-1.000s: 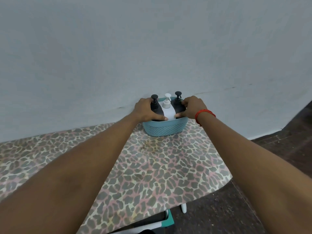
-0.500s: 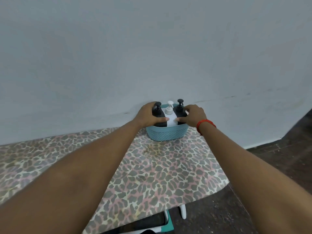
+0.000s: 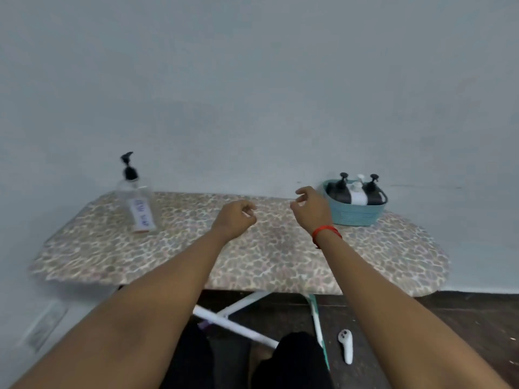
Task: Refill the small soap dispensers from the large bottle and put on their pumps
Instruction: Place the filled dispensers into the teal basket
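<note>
On the leopard-print table (image 3: 280, 265) against the pale wall, the large bottle (image 3: 138, 204), clear with a black pump and a white label, is standing upright at about 10 o'clock, well apart from everything else. At about 2 o'clock a teal basket (image 3: 356, 217) is sitting near the wall edge, and it is holding three small dispensers side by side with their pumps on: a black dispenser (image 3: 337, 194) at its 9 o'clock side, a white dispenser (image 3: 357, 195) in the middle, and a second black dispenser (image 3: 374, 195) at its 3 o'clock side. The left hand (image 3: 235, 218) is hovering over the middle of the table with its fingers loosely curled, holding nothing. The right hand (image 3: 312, 206), with a red band (image 3: 326, 232) at the wrist, is hanging just beside the basket at its 9 o'clock, fingers loosely bent and gripping nothing. On the dark floor at 5 o'clock a white controller (image 3: 347, 345) is lying beside the table's white legs (image 3: 233, 324).
</note>
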